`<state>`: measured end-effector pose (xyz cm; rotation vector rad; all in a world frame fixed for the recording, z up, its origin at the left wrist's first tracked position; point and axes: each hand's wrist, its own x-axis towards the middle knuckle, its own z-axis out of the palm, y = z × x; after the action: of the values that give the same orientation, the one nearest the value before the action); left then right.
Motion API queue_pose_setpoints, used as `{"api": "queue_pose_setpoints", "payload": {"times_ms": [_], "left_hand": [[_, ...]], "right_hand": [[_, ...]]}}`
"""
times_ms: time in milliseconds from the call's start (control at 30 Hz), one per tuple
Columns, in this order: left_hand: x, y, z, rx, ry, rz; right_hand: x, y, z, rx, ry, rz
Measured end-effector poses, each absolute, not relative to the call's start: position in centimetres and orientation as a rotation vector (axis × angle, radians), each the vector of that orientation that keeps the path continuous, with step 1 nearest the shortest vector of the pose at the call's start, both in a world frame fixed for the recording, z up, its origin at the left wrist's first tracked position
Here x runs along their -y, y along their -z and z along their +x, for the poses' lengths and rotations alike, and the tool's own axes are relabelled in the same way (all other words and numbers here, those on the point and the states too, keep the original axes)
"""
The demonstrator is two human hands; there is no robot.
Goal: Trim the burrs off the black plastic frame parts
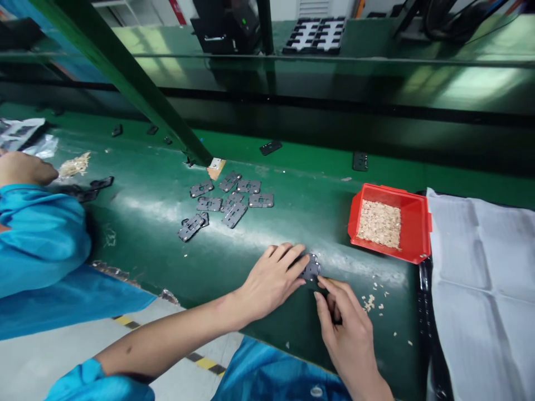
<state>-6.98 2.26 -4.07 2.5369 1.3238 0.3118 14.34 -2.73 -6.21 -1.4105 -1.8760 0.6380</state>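
Observation:
My left hand (273,278) lies palm down over a small black plastic plate (311,269) on the green bench, its fingers pressing the plate's left side and covering part of it. At the plate's lower right edge is my right hand (349,323), with index fingertip and thumb drawn close together and the other fingers curled. Anything between those two fingertips is too small to make out. Similar black plastic plates (234,215) lie in a loose group beyond my left hand, some overlapping. Small pale pieces (369,303) are scattered to the right of my right hand.
A red bin (420,234) of small pale pieces stands at the right, beside a white sheet (472,267) over a black tray. A slanted green post (146,94) meets the bench. At the left, a co-worker's blue sleeve (42,234) and hand (25,169) are near more black parts.

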Motion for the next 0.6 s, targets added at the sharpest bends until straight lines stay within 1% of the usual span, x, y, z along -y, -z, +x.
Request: {"api": "queue_pose_setpoints", "payload": {"times_ms": [67,167,333,467,533,600], "left_hand": [[-2.5,4.7,-7.4,-1.332,-0.274,2.534],[-2.7,5.1,-8.5,-1.407,-0.312,2.453],[-4.2,4.1,-9.9,-1.395,-0.333,2.393],[-11.1,2.5,-11.4,-1.455,-0.382,2.410],[-16.1,1.4,-12.3,-1.630,-0.401,2.444],[-21.2,0.6,-12.9,-1.911,-0.295,2.464]], "right_hand": [[2.7,6.2,14.4,1.862,-0.647,-1.419],[2.6,6.0,14.5,1.839,-0.656,-1.430],[2.5,6.7,14.9,1.794,-0.664,-1.362],[2.5,7.0,15.2,1.691,-0.683,-1.326],[2.8,6.3,15.2,1.667,-0.732,-1.321],[3.2,5.1,15.0,1.669,-0.792,-1.326]]}}
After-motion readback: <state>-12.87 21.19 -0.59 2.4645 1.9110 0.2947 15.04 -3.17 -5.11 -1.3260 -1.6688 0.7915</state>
